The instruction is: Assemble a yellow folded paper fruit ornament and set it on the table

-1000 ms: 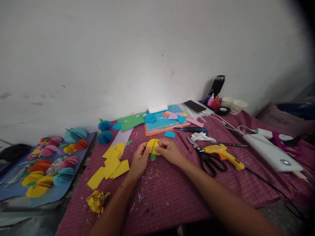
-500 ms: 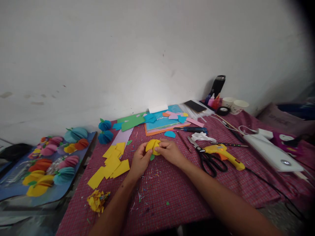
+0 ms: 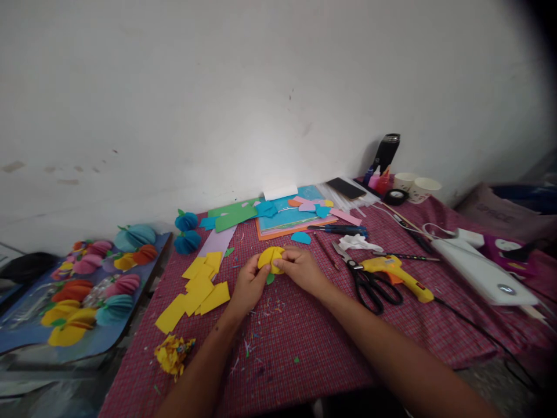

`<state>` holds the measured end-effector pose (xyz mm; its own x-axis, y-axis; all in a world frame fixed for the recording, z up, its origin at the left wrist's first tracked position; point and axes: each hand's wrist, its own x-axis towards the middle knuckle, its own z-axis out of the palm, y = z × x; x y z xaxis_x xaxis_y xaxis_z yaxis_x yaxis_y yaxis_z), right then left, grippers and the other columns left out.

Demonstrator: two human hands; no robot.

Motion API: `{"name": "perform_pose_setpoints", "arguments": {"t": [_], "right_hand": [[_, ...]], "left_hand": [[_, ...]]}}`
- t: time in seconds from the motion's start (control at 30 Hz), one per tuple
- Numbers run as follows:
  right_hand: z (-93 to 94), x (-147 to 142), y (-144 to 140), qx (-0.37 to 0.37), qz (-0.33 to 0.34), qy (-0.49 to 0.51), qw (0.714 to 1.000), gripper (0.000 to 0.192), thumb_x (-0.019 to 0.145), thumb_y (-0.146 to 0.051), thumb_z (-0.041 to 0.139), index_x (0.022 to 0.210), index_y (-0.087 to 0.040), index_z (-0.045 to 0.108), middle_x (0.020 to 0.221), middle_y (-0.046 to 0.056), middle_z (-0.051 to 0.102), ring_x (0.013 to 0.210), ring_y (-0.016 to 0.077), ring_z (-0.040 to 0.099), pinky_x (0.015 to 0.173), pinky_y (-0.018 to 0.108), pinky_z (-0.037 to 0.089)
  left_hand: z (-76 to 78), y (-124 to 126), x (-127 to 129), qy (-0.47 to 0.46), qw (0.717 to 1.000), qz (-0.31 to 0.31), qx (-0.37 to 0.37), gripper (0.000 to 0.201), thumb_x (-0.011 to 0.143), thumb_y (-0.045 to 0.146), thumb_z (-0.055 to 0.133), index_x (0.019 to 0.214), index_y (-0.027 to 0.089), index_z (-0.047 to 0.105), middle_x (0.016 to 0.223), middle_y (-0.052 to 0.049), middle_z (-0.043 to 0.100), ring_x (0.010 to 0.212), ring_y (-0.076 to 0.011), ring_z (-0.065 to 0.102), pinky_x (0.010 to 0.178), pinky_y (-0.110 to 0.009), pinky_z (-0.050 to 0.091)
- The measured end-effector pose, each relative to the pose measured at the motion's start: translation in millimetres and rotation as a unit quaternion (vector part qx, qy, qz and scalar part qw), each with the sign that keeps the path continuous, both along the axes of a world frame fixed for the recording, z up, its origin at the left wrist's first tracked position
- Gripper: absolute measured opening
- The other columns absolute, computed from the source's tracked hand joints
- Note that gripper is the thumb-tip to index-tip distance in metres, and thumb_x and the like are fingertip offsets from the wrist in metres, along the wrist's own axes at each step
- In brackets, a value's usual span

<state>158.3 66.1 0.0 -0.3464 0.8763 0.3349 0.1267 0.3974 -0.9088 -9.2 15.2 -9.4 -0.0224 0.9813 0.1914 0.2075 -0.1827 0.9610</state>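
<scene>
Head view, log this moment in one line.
left hand: pinching yellow paper piece | right hand: pinching same piece | nearby: scissors, glue gun

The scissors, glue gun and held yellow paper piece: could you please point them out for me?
Scissors point(image 3: 358, 275): head view, on the black handles.
Glue gun point(image 3: 399, 273): head view, on the yellow body.
Yellow paper piece point(image 3: 270, 256): head view, on its upper folds.

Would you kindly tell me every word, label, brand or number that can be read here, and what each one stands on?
"SPACE", apparently, on the pale bag at the far right; its letters are blurred.
Marks on the paper cups: too small to read.
Label on the yellow glue gun: too small to read.
</scene>
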Motion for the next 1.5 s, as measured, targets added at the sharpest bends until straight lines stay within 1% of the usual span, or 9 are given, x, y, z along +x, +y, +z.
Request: {"name": "perform_pose_setpoints", "arguments": {"t": [0.4, 0.6, 0.83, 0.9, 1.03, 1.13, 1.2, 1.27, 1.5], "right_hand": [[1.4, -3.1, -2.9, 0.031, -0.021, -0.017, 0.999, 0.025, 0.078, -0.023, 0.057, 0.057, -0.019, 0.044, 0.066, -0.002, 0.048, 0.062, 0.0122, 0.045, 0.059, 0.024, 0.035], [1.3, -1.1, -2.7, 0.033, -0.03, -0.049, 0.998, 0.022, 0.077, -0.018, 0.055, 0.057, -0.019, 0.046, 0.063, -0.003, 0.048, 0.059, 0.0116, 0.044, 0.056, 0.024, 0.031], [-0.6, -2.4, -3.1, 0.053, 0.006, -0.059, 0.997, 0.023, 0.08, -0.017, 0.054, 0.058, -0.018, 0.048, 0.063, -0.003, 0.049, 0.06, 0.0115, 0.046, 0.056, 0.023, 0.031], [0.2, -2.4, -4.2, 0.052, -0.002, -0.058, 0.997, 0.023, 0.08, -0.019, 0.056, 0.059, -0.019, 0.048, 0.063, -0.003, 0.049, 0.06, 0.0117, 0.045, 0.056, 0.024, 0.031], [3.5, -0.9, -5.5, -0.003, -0.058, -0.01, 0.998, 0.016, 0.074, -0.026, 0.067, 0.078, -0.02, 0.052, 0.072, -0.004, 0.053, 0.062, 0.0122, 0.047, 0.056, 0.023, 0.036], [4.6, -0.1, -4.8, -0.03, -0.021, 0.024, 0.999, 0.02, 0.075, -0.029, 0.068, 0.09, -0.02, 0.057, 0.08, -0.002, 0.059, 0.068, 0.0131, 0.052, 0.06, 0.023, 0.041], [4.1, 0.0, -4.1, -0.029, 0.004, 0.007, 1.0, 0.011, 0.08, -0.029, 0.064, 0.083, -0.019, 0.06, 0.077, -0.002, 0.059, 0.068, 0.0131, 0.053, 0.061, 0.023, 0.041], [3.0, -0.3, -3.7, -0.027, 0.008, -0.014, 1.0, 0.014, 0.083, -0.029, 0.061, 0.075, -0.018, 0.062, 0.071, -0.002, 0.059, 0.066, 0.0126, 0.052, 0.06, 0.023, 0.039], [0.4, -0.6, -3.2, -0.029, 0.003, -0.02, 0.999, 0.014, 0.083, -0.028, 0.061, 0.074, -0.017, 0.064, 0.069, -0.002, 0.061, 0.064, 0.0123, 0.053, 0.06, 0.022, 0.038]], "left_hand": [[3.2, 1.0, 1.3, -0.04, 0.999, 0.021, -0.006, 0.031, 0.09, 0.036, 0.058, 0.114, 0.017, 0.062, 0.108, -0.006, 0.069, 0.092, -0.0177, 0.062, 0.083, -0.029, 0.049], [0.4, -0.1, 1.6, -0.01, 0.999, 0.038, 0.005, 0.032, 0.09, 0.036, 0.058, 0.116, 0.017, 0.062, 0.106, -0.006, 0.069, 0.092, -0.0181, 0.063, 0.084, -0.03, 0.049], [3.4, -1.6, 2.0, 0.02, 0.997, 0.073, 0.008, 0.031, 0.084, 0.033, 0.066, 0.112, 0.018, 0.064, 0.102, -0.004, 0.07, 0.09, -0.0183, 0.063, 0.081, -0.028, 0.049], [4.0, -1.5, 1.4, 0.028, 0.996, 0.088, 0.012, 0.03, 0.083, 0.034, 0.067, 0.11, 0.018, 0.065, 0.099, -0.004, 0.07, 0.088, -0.0182, 0.063, 0.079, -0.027, 0.049], [5.4, -1.9, 0.8, 0.056, 0.993, 0.096, 0.027, 0.028, 0.084, 0.033, 0.066, 0.107, 0.018, 0.066, 0.097, -0.004, 0.071, 0.086, -0.0181, 0.063, 0.078, -0.027, 0.048], [6.9, -3.2, 1.4, 0.092, 0.992, 0.082, 0.037, 0.025, 0.085, 0.031, 0.065, 0.107, 0.018, 0.067, 0.096, -0.003, 0.071, 0.085, -0.0177, 0.063, 0.077, -0.027, 0.048], [7.7, -4.0, 1.7, 0.111, 0.99, 0.075, 0.046, 0.024, 0.085, 0.029, 0.065, 0.106, 0.019, 0.068, 0.095, -0.003, 0.071, 0.084, -0.0174, 0.063, 0.077, -0.027, 0.048], [8.2, -4.3, 1.6, 0.119, 0.989, 0.075, 0.049, 0.022, 0.083, 0.027, 0.065, 0.104, 0.02, 0.069, 0.094, -0.002, 0.071, 0.083, -0.0174, 0.063, 0.077, -0.027, 0.048], [10.4, -4.5, 0.8, 0.113, 0.99, 0.077, 0.048, 0.023, 0.082, 0.024, 0.066, 0.104, 0.02, 0.07, 0.094, -0.001, 0.072, 0.083, -0.0177, 0.064, 0.078, -0.028, 0.049]]}}
